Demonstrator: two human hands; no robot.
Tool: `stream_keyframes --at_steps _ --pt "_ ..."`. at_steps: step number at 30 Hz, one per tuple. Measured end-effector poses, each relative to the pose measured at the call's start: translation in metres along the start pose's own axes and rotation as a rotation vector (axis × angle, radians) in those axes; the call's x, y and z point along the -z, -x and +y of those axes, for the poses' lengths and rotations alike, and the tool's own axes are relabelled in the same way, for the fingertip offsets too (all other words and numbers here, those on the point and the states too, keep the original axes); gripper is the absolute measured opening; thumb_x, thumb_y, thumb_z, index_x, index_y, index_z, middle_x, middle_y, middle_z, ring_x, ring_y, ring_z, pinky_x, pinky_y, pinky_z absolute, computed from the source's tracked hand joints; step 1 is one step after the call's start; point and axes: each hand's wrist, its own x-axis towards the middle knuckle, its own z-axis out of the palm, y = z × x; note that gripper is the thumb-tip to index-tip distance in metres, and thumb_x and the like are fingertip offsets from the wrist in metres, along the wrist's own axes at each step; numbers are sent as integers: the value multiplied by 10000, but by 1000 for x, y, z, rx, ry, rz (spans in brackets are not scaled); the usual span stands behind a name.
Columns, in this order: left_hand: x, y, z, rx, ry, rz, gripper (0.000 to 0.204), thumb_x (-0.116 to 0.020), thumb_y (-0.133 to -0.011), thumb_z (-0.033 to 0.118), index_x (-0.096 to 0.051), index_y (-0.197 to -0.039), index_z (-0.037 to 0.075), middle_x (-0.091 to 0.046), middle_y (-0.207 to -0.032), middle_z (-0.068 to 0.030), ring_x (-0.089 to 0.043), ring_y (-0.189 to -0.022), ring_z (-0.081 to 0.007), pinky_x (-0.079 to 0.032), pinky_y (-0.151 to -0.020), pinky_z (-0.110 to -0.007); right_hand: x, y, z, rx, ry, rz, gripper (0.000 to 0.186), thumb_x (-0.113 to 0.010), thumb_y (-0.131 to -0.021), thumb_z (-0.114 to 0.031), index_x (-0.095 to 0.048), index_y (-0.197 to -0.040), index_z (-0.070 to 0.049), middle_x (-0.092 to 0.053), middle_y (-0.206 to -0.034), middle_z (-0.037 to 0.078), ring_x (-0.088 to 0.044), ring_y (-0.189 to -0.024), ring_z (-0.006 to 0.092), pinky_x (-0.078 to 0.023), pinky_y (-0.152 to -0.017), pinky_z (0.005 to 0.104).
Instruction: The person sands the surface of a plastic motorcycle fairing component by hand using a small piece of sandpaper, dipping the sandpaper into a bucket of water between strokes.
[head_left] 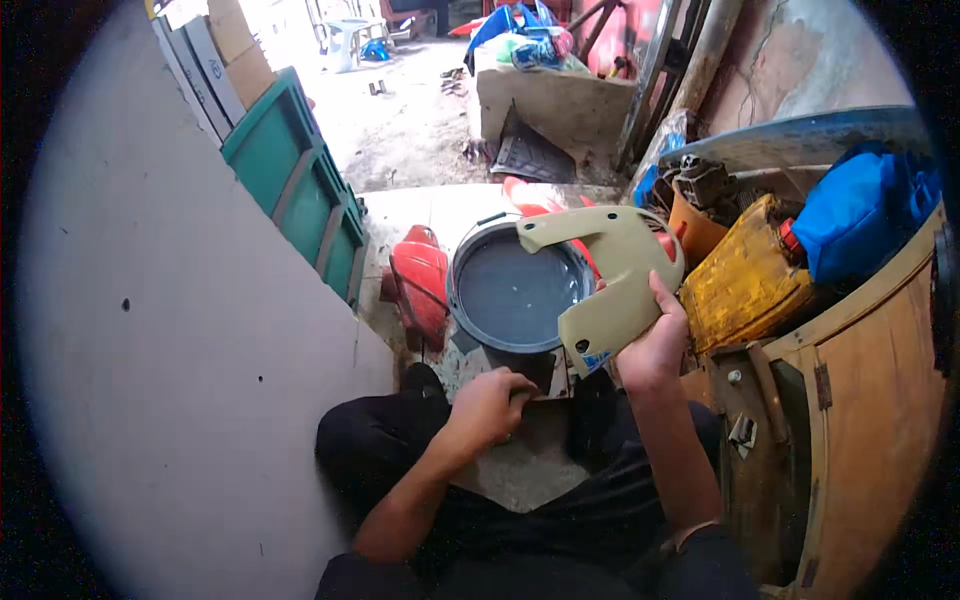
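My right hand (655,345) grips a beige curved plastic panel (630,290) by its lower right edge, thumb on the near face. It looks like a motorcycle body panel, with small holes and a blue mark at its lower corner. The panel is held tilted, partly over the right rim of a dark bucket (452,300) of greyish water. Just in front of the bucket, my left hand (490,405) is closed, its fingers curled; what they hold, if anything, is hidden.
A red plastic panel (420,285) lies left of the bucket, and more red parts (520,195) lie behind it. On the right are a dirty yellow jerrycan (750,270), a blue bag (865,215) and a wooden cabinet (880,400). A pale wall (200,380) stands close on the left.
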Motion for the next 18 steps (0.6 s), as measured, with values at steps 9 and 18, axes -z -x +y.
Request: stream_keyframes --at_steps 9,18 --pt "-36 -14 -28 285 -477 -345 139 -631 -718 187 -686 -809 97 -657 -872 -137 -641 -810 -316 -517 -686 -422 10 -18 15 -41 110 -20 454 -481 -931 -359 -422 -1260 -52 -524 -1174 74 -499 -1085 222 -400 -941 403" --pt "-8 -35 -22 207 429 378 196 -540 -880 103 -637 -954 -50 -660 -822 -107 -631 -717 -168 -493 -674 -303 29 -18 13 -9 -82 -164 316 -537 -909 -133 -490 -1216 -78 -543 -1189 47 -502 -1108 180 -377 -985 355"
